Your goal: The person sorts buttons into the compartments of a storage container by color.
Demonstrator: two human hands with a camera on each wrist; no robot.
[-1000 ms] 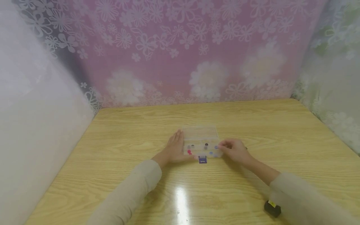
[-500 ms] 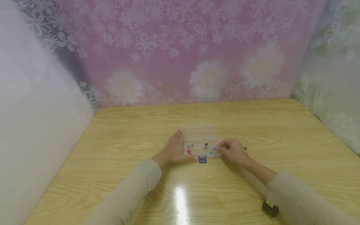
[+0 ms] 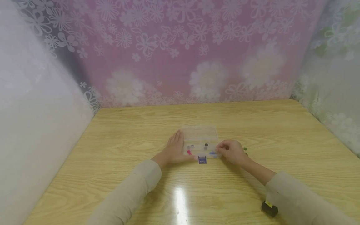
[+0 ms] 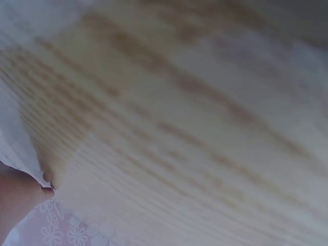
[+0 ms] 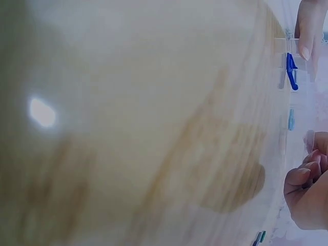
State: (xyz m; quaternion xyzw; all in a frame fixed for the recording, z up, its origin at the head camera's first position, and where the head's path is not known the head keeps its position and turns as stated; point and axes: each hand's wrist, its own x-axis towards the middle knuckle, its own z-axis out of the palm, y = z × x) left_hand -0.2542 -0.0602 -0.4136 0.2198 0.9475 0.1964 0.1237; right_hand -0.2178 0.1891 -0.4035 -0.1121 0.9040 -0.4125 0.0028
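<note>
Table (image 3: 135, 140) bears box (image 3: 199, 151) between left and right fingers (image 3: 221, 146)

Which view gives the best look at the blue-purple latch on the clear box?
The head view: it shows the latch face-on, pale marking included, on the clear box's near side. The right wrist view catches it only edge-on; the left wrist view doesn't show it.

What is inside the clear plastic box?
Inside the clear plastic box, pink discs are front left, dark discs at the back, blue pieces front right. The right hand hides part of the right end; anything behind its fingers cannot be seen.
</note>
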